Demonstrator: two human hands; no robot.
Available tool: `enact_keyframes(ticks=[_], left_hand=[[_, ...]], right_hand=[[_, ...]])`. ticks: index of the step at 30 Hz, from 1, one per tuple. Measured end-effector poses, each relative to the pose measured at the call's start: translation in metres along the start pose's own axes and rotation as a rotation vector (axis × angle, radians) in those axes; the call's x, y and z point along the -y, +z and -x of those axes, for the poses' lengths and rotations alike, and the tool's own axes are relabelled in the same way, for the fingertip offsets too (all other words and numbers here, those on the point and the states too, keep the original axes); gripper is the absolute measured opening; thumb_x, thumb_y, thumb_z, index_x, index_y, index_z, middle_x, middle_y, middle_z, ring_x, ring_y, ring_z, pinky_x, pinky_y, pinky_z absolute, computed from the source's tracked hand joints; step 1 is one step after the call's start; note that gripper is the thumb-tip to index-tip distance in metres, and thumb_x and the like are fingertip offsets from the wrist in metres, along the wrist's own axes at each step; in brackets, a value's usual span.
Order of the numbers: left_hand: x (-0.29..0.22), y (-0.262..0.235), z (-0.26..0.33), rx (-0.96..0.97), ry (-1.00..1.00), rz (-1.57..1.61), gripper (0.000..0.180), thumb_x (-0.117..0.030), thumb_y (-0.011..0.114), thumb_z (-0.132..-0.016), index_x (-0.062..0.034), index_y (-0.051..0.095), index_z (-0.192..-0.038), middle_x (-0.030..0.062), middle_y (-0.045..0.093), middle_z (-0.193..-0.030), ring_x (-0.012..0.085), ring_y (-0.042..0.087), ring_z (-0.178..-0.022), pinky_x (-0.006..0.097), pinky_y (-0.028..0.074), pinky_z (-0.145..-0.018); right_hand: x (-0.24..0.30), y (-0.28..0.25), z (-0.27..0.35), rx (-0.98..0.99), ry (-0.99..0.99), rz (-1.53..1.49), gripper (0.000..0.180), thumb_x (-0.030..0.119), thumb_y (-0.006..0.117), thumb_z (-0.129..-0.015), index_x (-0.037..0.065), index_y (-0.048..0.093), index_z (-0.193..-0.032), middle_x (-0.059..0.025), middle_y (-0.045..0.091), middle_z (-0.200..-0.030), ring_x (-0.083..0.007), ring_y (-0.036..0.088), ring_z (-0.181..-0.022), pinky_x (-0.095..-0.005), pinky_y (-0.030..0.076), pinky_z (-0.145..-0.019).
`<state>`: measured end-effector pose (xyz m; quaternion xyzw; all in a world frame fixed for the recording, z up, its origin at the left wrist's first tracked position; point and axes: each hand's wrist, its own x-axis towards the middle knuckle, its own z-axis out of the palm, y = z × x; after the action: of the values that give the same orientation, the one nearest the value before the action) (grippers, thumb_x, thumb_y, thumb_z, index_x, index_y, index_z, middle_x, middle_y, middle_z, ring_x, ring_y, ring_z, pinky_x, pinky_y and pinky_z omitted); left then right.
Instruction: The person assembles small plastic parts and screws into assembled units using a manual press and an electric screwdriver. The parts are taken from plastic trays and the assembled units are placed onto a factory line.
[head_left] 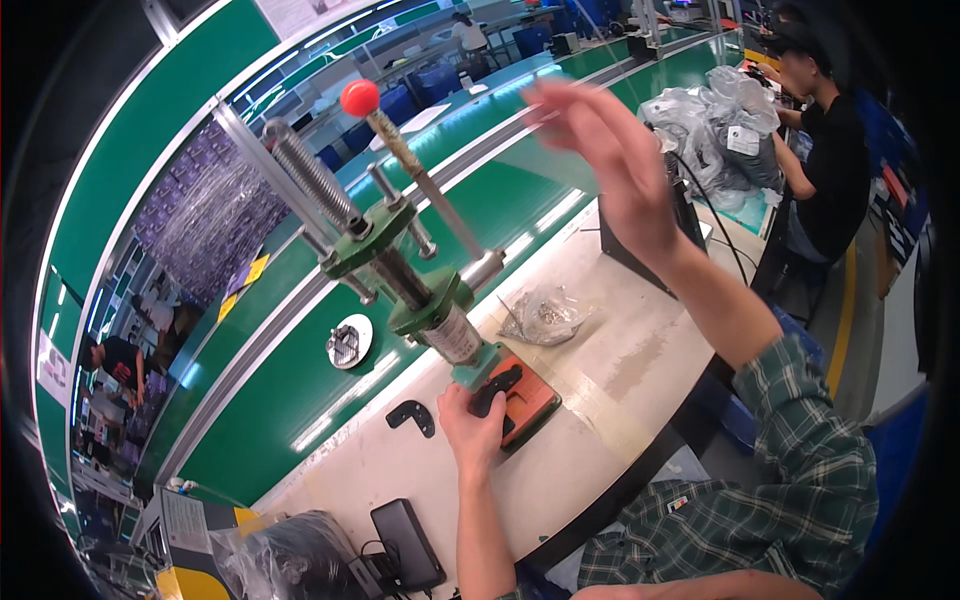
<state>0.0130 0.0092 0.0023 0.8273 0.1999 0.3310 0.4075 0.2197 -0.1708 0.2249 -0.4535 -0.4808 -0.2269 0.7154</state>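
My left hand (472, 428) holds a small black plastic part (497, 388) on an orange block (532, 399), the thumb lying over the part. Right above it stands the ram of a green hand press (432, 310), whose lever ends in a red ball knob (360, 98). My right hand (615, 160) is raised in the air to the right of the lever, fingers stretched out, blurred at the tips, with nothing seen in it. A curved black part (411, 417) lies on the bench just left of my left hand.
A clear bag of small parts (545, 315) lies behind the orange block. A white dish with metal pieces (349, 342) sits on the green surface. A black box-shaped device (408, 543) with cables is at the near left. Plastic bags (715, 125) and a co-worker (835, 150) are at the right.
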Motion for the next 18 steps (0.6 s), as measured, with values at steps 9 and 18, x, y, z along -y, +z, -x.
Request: enact_keyframes(ticks=[9, 18], left_hand=[[-0.005, 0.001, -0.002, 0.025, -0.017, 0.011, 0.032, -0.007, 0.083, -0.079, -0.0034, 0.074, -0.110, 0.0078, 0.067, -0.102, 0.0274, 0.058, -0.103, 0.038, 0.051, -0.091], [-0.005, -0.002, -0.003, 0.030, -0.066, 0.028, 0.031, -0.007, 0.083, -0.080, -0.0016, 0.073, -0.109, 0.0080, 0.067, -0.104, 0.0254, 0.060, -0.101, 0.037, 0.053, -0.090]], right_hand=[[-0.014, 0.123, -0.147, 0.570, 0.557, 0.298, 0.092, 0.069, 0.035, -0.107, -0.013, 0.047, -0.146, -0.0279, 0.056, -0.141, -0.0306, 0.064, -0.118, -0.0456, 0.051, -0.101], [-0.007, 0.114, -0.121, 0.287, 0.703, -0.317, 0.033, 0.035, 0.059, -0.107, 0.003, 0.063, -0.101, -0.0026, 0.060, -0.083, -0.0115, 0.058, -0.072, -0.0292, 0.051, -0.070]])
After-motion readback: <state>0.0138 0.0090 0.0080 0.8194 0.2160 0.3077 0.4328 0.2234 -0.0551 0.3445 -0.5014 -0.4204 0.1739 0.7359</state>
